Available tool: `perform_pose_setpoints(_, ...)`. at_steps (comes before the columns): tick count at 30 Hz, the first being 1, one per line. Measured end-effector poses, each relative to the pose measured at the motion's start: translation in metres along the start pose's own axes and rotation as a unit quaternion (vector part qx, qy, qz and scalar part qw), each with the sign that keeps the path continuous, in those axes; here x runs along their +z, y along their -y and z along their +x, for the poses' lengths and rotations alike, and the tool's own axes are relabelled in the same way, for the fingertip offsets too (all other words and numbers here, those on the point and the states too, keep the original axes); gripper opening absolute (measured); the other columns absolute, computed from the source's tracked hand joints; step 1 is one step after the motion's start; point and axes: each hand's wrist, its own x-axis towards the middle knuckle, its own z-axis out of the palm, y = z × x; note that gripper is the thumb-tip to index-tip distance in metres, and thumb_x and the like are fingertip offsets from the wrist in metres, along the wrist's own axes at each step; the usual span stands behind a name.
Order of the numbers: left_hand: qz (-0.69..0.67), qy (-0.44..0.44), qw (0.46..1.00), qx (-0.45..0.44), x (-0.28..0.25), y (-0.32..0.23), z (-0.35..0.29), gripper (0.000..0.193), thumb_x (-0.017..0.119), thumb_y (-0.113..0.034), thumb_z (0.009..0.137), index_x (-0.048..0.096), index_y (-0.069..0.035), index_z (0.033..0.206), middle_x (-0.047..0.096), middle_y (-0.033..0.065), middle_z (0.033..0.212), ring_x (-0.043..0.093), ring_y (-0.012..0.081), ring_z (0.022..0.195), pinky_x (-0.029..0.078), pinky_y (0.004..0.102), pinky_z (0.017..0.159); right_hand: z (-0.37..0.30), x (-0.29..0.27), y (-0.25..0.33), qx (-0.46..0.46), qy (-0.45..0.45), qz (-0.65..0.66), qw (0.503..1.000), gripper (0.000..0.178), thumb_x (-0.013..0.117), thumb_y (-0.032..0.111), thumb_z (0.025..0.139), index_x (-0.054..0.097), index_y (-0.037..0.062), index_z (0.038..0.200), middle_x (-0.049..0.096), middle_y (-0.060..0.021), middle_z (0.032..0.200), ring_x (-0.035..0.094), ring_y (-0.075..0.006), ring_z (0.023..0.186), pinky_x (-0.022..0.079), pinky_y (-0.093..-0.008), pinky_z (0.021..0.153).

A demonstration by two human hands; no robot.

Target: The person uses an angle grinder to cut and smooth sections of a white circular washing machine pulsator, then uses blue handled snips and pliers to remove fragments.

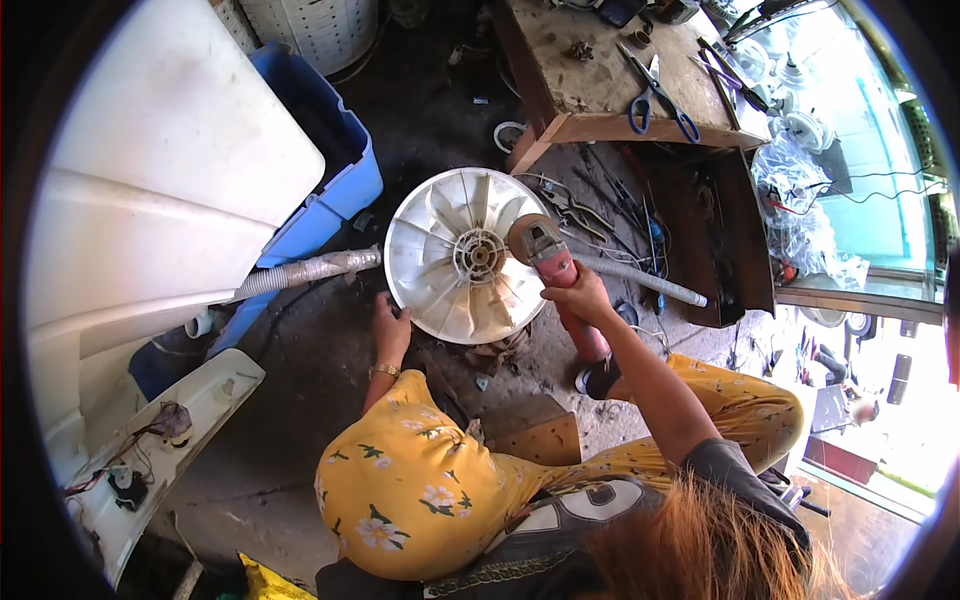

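Observation:
A round white plastic washing machine pulsator [425, 235] lies in front of me, its ribbed side and brownish central hub facing up. At its near left rim is my left hand [390, 328], with thumb and fingers closed on the edge. My right hand [583, 296] is wrapped round the body of a red angle grinder [557, 267]. The grinder's head and brown disc lie over the pulsator's right rim; whether they touch it I cannot tell. Under the near rim is some crumpled brown material [497, 353].
A white appliance body [180, 150] with a corrugated hose [310, 270] and a blue tub [350, 165] stand left. Scissors [652, 97] rest on a wooden table [590, 85] ahead. Pliers [575, 212], a grey hose [640, 275] and a rusty metal box [745, 240] are at right.

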Motion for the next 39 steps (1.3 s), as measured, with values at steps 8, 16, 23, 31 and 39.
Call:
perform_pose_setpoints(8, 0.008, -0.006, 1.000, -0.018, -0.007, 0.003, -0.004, 0.039, 0.071, 0.000, 0.088, 0.052, -0.004, 0.122, 0.064, 0.0068, 0.079, 0.060, 0.0160, 0.056, 0.049, 0.0341, 0.053, -0.012, 0.013, 0.039, -0.016, 0.032, 0.005, 0.999, 0.092, 0.092, 0.046, 0.057, 0.063, -0.0014, 0.130, 0.072, -0.0210, 0.117, 0.070, -0.0344, 0.109, 0.053, -0.0406, 0.098)
perform_pose_setpoints(16, -0.031, -0.007, 0.999, 0.005, -0.005, 0.010, 0.002, 0.039, 0.072, -0.001, 0.087, 0.052, -0.004, 0.121, 0.063, 0.0081, 0.079, 0.061, 0.0178, 0.056, 0.050, 0.0355, 0.054, -0.010, 0.008, -0.001, -0.013, -0.011, 0.020, 1.000, 0.092, 0.090, 0.052, 0.057, 0.063, 0.0049, 0.132, 0.073, -0.0209, 0.117, 0.069, -0.0366, 0.111, 0.053, -0.0442, 0.097)
perform_pose_setpoints(23, 0.028, -0.036, 0.998, 0.049, -0.009, 0.014, -0.001, 0.039, 0.072, -0.001, 0.087, 0.052, -0.003, 0.121, 0.065, 0.0098, 0.083, 0.063, 0.0192, 0.057, 0.051, 0.0352, 0.054, -0.022, 0.022, 0.029, -0.023, 0.027, 0.001, 0.999, 0.088, 0.090, 0.051, 0.057, 0.064, 0.0069, 0.129, 0.073, -0.0210, 0.115, 0.070, -0.0368, 0.109, 0.054, -0.0446, 0.095)
perform_pose_setpoints(31, -0.051, -0.002, 0.999, -0.014, -0.007, 0.022, 0.001, 0.041, 0.071, 0.000, 0.088, 0.051, -0.003, 0.124, 0.066, 0.0088, 0.083, 0.062, 0.0166, 0.057, 0.051, 0.0332, 0.052, -0.022, 0.004, 0.012, 0.006, 0.002, 0.011, 1.000, 0.094, 0.089, 0.050, 0.057, 0.062, 0.0054, 0.135, 0.072, -0.0212, 0.119, 0.069, -0.0357, 0.112, 0.054, -0.0432, 0.098)
perform_pose_setpoints(39, -0.024, -0.007, 1.000, -0.007, -0.009, 0.014, -0.003, 0.046, 0.071, 0.000, 0.088, 0.050, -0.004, 0.128, 0.066, 0.0086, 0.084, 0.063, 0.0162, 0.058, 0.052, 0.0322, 0.052, -0.026, 0.021, 0.012, -0.014, 0.014, 0.010, 1.000, 0.096, 0.089, 0.051, 0.057, 0.061, 0.0039, 0.135, 0.072, -0.0218, 0.118, 0.070, -0.0369, 0.111, 0.053, -0.0441, 0.098)
